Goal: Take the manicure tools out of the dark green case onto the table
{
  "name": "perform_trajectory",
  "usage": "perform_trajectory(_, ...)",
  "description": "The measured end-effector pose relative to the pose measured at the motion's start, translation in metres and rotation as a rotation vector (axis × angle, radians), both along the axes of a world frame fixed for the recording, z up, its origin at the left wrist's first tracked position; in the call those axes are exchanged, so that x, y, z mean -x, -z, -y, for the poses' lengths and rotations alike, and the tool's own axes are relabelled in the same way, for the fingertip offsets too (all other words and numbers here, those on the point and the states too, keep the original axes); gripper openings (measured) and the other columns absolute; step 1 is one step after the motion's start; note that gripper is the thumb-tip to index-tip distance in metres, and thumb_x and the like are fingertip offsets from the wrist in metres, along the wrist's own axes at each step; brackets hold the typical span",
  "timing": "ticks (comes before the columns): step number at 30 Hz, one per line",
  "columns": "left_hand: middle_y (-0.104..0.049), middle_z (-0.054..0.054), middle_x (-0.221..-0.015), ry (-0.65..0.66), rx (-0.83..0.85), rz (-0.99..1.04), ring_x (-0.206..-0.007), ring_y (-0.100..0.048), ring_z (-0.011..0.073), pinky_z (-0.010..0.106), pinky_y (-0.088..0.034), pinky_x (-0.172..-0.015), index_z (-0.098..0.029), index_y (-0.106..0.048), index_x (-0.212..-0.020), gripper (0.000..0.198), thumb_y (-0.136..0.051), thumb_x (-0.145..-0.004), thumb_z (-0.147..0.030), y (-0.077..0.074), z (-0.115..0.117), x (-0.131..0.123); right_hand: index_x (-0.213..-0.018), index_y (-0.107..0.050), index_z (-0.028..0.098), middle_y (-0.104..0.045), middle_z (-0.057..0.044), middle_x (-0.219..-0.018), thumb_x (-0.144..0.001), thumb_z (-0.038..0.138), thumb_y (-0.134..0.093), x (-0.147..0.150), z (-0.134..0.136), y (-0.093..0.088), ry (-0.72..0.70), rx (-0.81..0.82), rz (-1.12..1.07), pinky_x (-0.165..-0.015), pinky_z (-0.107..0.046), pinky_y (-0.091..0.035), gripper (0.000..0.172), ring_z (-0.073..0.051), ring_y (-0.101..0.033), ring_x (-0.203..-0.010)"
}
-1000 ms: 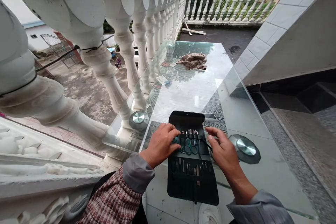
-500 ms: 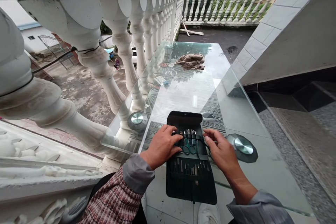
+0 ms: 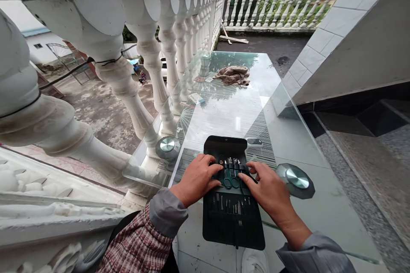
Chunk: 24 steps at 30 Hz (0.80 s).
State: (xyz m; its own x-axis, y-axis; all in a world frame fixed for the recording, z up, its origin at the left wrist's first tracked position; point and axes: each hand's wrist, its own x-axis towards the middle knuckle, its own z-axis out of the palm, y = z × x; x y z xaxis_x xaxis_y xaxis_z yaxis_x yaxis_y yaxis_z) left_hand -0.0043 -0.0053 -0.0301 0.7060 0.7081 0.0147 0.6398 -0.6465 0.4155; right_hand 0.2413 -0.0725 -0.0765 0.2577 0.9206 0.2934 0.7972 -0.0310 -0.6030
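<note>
A black manicure case [image 3: 230, 235] lies unfolded near the end of the glass table closest to me. Green-handled scissors [image 3: 231, 182] and several nail clippers [image 3: 236, 163] sit under straps in its middle panel. Slim metal tools [image 3: 238, 208] line the lower panel. My left hand [image 3: 197, 179] is closed on the case's left edge, with fingertips and thumb over the middle panel. On the opposite edge, my right hand [image 3: 268, 185] is closed too, its thumb reaching in beside the clippers. My right fingers partly hide that edge and whatever lies under them.
The glass table [image 3: 320, 187] has round metal supports [image 3: 297, 178] beneath it. A crumpled brown cloth [image 3: 233, 75] lies toward the far end. Left of it stands a white balustrade [image 3: 145, 51]; stone steps [image 3: 368, 158] are on the right.
My right hand has moved inward, to the left, its thumb now over the middle panel and its fingers at the case's edge. My left hand has hardly moved.
</note>
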Motion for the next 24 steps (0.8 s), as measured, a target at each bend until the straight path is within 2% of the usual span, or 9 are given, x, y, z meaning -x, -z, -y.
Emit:
perform_trajectory(4,-0.074,0.014,-0.145,-0.002,0.042,-0.046,-0.137,-0.067,0.0337,0.050,-0.061,-0.117,-0.021,-0.078,-0.143,0.045,-0.092,-0.101,-0.028,-0.0061,0.0006,-0.0013,-0.110,-0.077,0.023,-0.077,-0.012,-0.097,-0.104,0.056,-0.054,0.0036,0.0008,0.0059,0.002,-0.034,0.097,-0.075,-0.043,-0.055,0.041,-0.032,-0.076,-0.086)
perform_trajectory(8,-0.074,0.013,-0.143,-0.001,0.053,-0.058,-0.136,-0.067,0.0329,0.050,-0.060,-0.117,-0.023,-0.078,-0.144,0.045,-0.091,-0.101,-0.027,-0.0089,0.0009,-0.0018,-0.109,-0.077,0.022,-0.077,-0.012,-0.098,-0.101,0.050,-0.056,0.0034,0.0005,0.0051,-0.004,-0.027,0.134,-0.074,-0.042,-0.055,0.036,-0.033,-0.077,-0.089)
perform_trajectory(14,-0.075,0.013,-0.141,0.005,0.045,-0.041,-0.134,-0.067,0.0324,0.048,-0.060,-0.116,-0.023,-0.078,-0.143,0.044,-0.091,-0.101,-0.026,-0.0077,0.0011,-0.0002,-0.109,-0.078,0.025,-0.077,-0.011,-0.099,-0.099,0.050,-0.057,0.0018,0.0009,0.0046,-0.012,0.009,0.111,-0.073,-0.041,-0.055,0.034,-0.031,-0.075,-0.085)
perform_trajectory(18,-0.075,0.012,-0.141,0.014,0.027,-0.049,-0.134,-0.068,0.0326,0.049,-0.061,-0.114,-0.023,-0.077,-0.144,0.045,-0.091,-0.101,-0.028,-0.0061,0.0000,0.0001,-0.109,-0.078,0.024,-0.077,-0.011,-0.100,-0.104,0.055,-0.055,-0.0001,0.0014,0.0078,-0.018,-0.005,0.098,-0.072,-0.041,-0.054,0.039,-0.029,-0.072,-0.081)
perform_trajectory(21,-0.075,0.013,-0.141,0.023,0.015,-0.061,-0.133,-0.068,0.0336,0.050,-0.062,-0.113,-0.022,-0.076,-0.146,0.047,-0.090,-0.102,-0.029,-0.0045,-0.0003,0.0004,-0.108,-0.077,0.024,-0.077,-0.010,-0.097,-0.110,0.059,-0.053,-0.0025,0.0005,0.0089,-0.036,-0.054,0.091,-0.073,-0.041,-0.054,0.043,-0.028,-0.070,-0.079)
perform_trajectory(24,-0.075,0.013,-0.141,0.028,-0.002,-0.050,-0.132,-0.069,0.0339,0.051,-0.063,-0.111,-0.021,-0.077,-0.146,0.047,-0.091,-0.101,-0.028,-0.0028,0.0003,0.0010,-0.107,-0.077,0.022,-0.076,-0.010,-0.095,-0.114,0.056,-0.054,-0.0040,-0.0014,0.0059,-0.069,-0.176,0.099,-0.079,-0.044,-0.057,0.041,-0.029,-0.070,-0.084)
